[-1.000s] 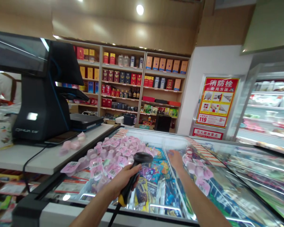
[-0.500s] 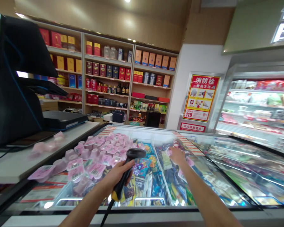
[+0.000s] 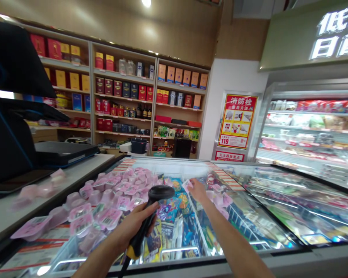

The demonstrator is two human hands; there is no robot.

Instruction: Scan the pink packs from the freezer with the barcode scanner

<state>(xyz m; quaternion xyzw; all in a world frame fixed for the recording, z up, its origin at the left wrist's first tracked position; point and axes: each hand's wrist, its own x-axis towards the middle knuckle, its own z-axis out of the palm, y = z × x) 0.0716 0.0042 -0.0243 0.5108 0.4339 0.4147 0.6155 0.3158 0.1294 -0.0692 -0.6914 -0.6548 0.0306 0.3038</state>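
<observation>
My left hand [image 3: 139, 222] is wrapped round the handle of a black and yellow barcode scanner [image 3: 159, 192], its head level and facing away from me. A small pink cup [image 3: 187, 185] with a printed lid is pinched in the fingers of my right hand [image 3: 197, 190], over the freezer's divider. To the left, a large heap of similar pink cups [image 3: 124, 189], many with barcodes upward, lies on the glass top. A smaller group of pink cups [image 3: 219, 197] sits to the right of my right wrist, partly hidden by the forearm.
Bagged frozen goods [image 3: 174, 227] show in the chest freezer below. A few pink cups [image 3: 43, 189] stand on the counter [image 3: 84, 173] at left, beside a dark checkout machine [image 3: 11, 116]. Shelves of boxes [image 3: 124, 90] and a lit chiller [image 3: 313, 131] are behind.
My right hand has moved left from the smaller group of cups, and a pink cup now shows in its fingers. The left hand keeps the scanner. The view has turned slightly right.
</observation>
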